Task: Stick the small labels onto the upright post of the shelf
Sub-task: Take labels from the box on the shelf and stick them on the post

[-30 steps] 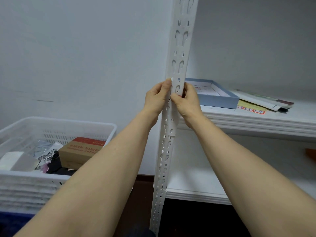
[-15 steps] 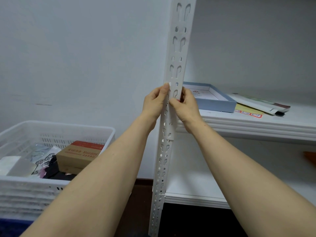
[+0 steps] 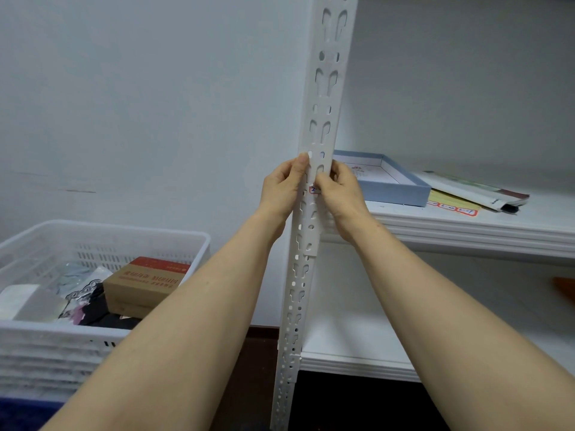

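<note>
The white slotted upright post (image 3: 323,98) of the shelf runs top to bottom through the middle of the head view. A small label (image 3: 313,190) with a red border and blue writing lies against the post's front face. My right hand (image 3: 339,194) presses it there with its thumb, covering most of it. My left hand (image 3: 283,189) grips the post's left edge at the same height, thumb lying along the face.
A blue shallow box (image 3: 389,181), a yellow sheet of red-bordered labels (image 3: 452,205) and a packet (image 3: 479,194) lie on the white shelf board (image 3: 466,234) to the right. A white plastic crate (image 3: 102,237) with a cardboard box (image 3: 144,284) stands at left.
The view has tilted up a little, so hands and post sit lower in frame. The label's red and blue edge now shows beside my right thumb. Both hands stay on the post.
</note>
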`<control>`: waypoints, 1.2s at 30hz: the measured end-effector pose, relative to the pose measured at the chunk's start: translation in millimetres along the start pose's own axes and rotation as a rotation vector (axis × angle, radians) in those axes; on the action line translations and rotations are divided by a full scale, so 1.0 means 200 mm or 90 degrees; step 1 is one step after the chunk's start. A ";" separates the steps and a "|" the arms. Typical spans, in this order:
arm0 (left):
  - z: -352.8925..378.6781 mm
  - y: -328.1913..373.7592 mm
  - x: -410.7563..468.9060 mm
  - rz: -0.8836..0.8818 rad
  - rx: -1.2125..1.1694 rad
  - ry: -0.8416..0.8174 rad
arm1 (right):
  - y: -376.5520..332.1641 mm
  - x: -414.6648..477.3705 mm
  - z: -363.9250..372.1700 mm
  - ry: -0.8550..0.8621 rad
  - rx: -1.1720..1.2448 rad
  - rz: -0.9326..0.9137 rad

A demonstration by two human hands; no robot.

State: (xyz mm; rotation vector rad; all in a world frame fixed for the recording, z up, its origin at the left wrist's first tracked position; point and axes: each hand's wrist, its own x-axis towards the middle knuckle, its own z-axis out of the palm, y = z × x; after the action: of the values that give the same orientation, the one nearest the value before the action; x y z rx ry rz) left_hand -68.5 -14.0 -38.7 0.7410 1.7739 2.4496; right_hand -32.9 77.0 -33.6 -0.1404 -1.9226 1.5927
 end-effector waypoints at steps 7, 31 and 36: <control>0.00 0.00 0.00 0.002 -0.002 -0.002 | 0.00 -0.01 0.01 0.008 -0.012 -0.009; -0.02 -0.13 0.02 -0.046 -0.018 -0.025 | 0.11 -0.05 -0.17 0.160 -0.368 -0.554; -0.03 -0.17 0.03 -0.022 0.062 -0.038 | 0.07 0.06 -0.19 0.202 -0.619 -0.770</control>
State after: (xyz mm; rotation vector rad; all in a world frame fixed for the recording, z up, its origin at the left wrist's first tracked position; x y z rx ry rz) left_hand -84.5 -6.3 -68.0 0.7738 1.8793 2.3085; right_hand -26.5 118.4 -39.4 0.3095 -1.7418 -0.1667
